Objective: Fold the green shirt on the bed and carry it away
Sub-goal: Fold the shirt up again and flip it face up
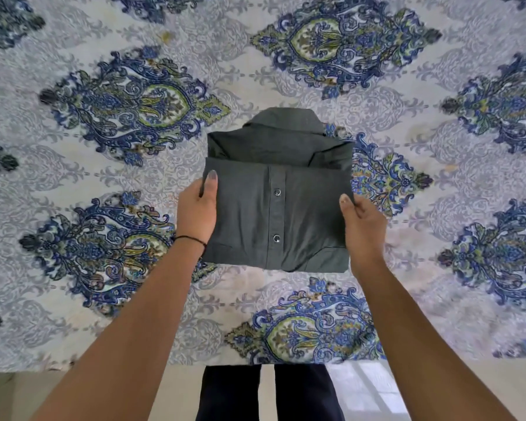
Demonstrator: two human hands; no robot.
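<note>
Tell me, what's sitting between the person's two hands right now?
In the head view, the folded green shirt fills the stretch between the left hand and the right hand; each grips one side edge, over the patterned bedsheet.

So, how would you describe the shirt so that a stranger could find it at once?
Look at the bed's white cover with blue floral medallions. At its middle lies a dark green folded button-up cotton shirt, gripped at its sides by the left hand and right hand. It is the only plain, unpatterned cloth there.
</note>
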